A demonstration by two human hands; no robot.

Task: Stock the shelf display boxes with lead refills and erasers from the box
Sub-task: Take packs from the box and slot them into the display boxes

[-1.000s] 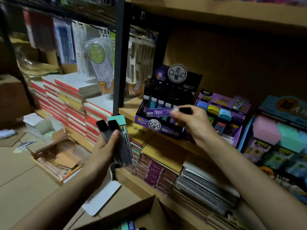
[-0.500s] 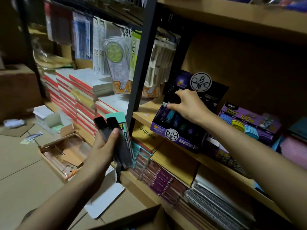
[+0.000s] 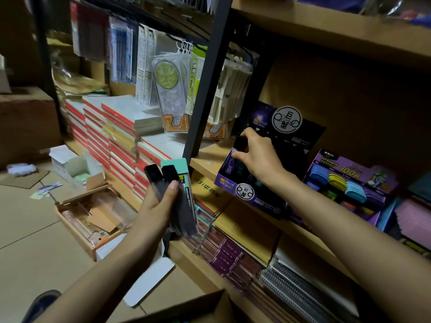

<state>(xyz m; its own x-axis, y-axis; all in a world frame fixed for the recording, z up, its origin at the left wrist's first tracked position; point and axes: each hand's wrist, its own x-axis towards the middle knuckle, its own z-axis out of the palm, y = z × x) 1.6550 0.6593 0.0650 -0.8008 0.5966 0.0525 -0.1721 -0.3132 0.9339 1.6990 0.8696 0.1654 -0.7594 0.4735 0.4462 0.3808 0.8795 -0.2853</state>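
Head view, left hand: we see the left hand (image 3: 158, 207) curled round a fanned bundle of slim dark translucent lead-refill cases (image 3: 179, 197), one capped in mint green, held upright before the shelf edge.
Right hand: the right hand (image 3: 258, 157) is inside the purple cardboard display box (image 3: 247, 199); its thumb and fingers pinch a black-capped purple refill case (image 3: 239, 145) near the box's left side.
Display box: it sits on the tan wooden shelf board (image 3: 210, 163), with a tall black back card bearing a round white logo; the cases inside are too dim for us to count.
Eraser box: just right of it, a second purple display box (image 3: 331, 163) holds blue, yellow and purple rounded erasers (image 3: 354, 185).
In the way: a black metal upright post (image 3: 207, 89) rises just left of the display box, between it and hanging clear packs of rulers (image 3: 170, 89).
Around: stacked red-edged notebooks (image 3: 112, 134) left of the post; spiral-bound pads (image 3: 303, 297) on the shelf below; an open brown carton (image 3: 93, 217) on the floor; a brown cardboard box flap (image 3: 198, 306) at the bottom edge, contents hidden.
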